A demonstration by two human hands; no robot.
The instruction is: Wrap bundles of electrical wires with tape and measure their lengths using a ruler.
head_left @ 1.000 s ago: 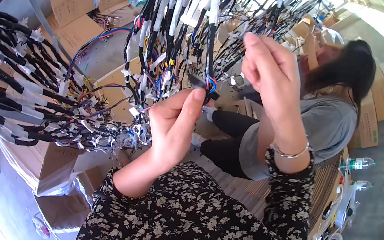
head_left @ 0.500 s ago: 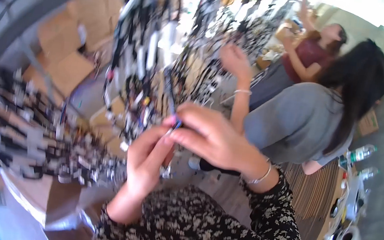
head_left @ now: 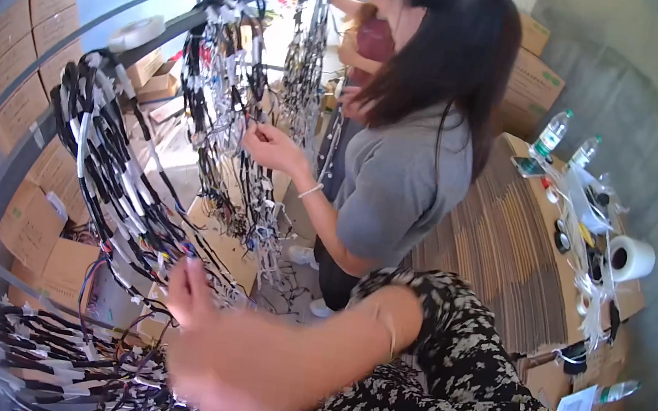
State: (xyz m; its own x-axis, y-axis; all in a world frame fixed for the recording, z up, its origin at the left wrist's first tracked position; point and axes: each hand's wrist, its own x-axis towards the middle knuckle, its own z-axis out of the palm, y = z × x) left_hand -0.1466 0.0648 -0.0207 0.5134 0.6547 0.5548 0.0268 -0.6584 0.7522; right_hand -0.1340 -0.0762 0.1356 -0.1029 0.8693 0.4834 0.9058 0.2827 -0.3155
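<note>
My right hand reaches across to the left, low in front of me, smeared by motion, so its fingers cannot be read. Raised fingertips show at its far end, touching or close to thin wires at the lower part of a hanging bundle of wire harnesses. Whether those fingertips belong to my left or right hand I cannot tell; no left forearm shows separately. The bundle has black sleeving, white tape or tags and small coloured ends. More harnesses lie below my hand at the lower left.
A metal rail carries further hanging harnesses. A co-worker in a grey shirt stands close on the right, with one hand at the harnesses; another person is beyond. Flattened cardboard is stacked at right, with bottles and a white roll.
Half a second ago both my hands met at a thin dark piece in the middle. Now my right hand is lower and further left, and my view has turned.
</note>
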